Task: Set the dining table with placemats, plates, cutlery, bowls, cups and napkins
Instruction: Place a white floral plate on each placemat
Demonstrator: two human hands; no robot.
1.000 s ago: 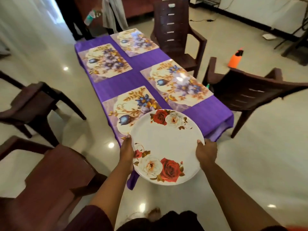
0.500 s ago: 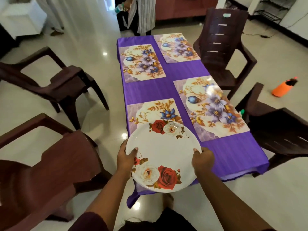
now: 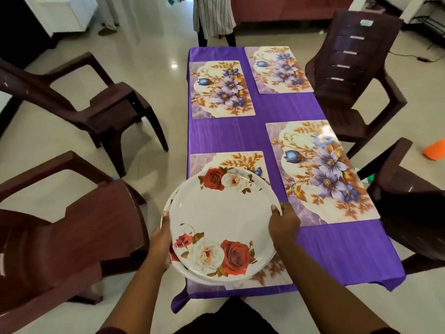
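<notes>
A stack of white plates (image 3: 224, 227) printed with red and white roses is held over the near-left placemat (image 3: 240, 162), most of which is hidden beneath it. The stack's left rim is gripped by the left hand (image 3: 161, 247), fingers curled under and thumb along the edge. The right rim of the top plate is pinched by the right hand (image 3: 283, 225), thumb on the upper face. Offset rims of further plates are seen at the left and bottom edges of the stack; their count cannot be told.

The table is covered by a purple tablecloth (image 3: 337, 256), whose near edge hangs just in front of the person. 4 floral placemats are laid on it: besides the near-left one, a near-right placemat (image 3: 322, 172), a far-left placemat (image 3: 221, 89) and a far-right placemat (image 3: 279, 69). Bare purple strips are left between the mats and along the near edge.

2 brown chairs (image 3: 72, 227) are drawn back on the left, leaving open floor beside that edge. 2 more (image 3: 349, 75) are set closer on the right. A standing person (image 3: 214, 15) is seen past the far end.
</notes>
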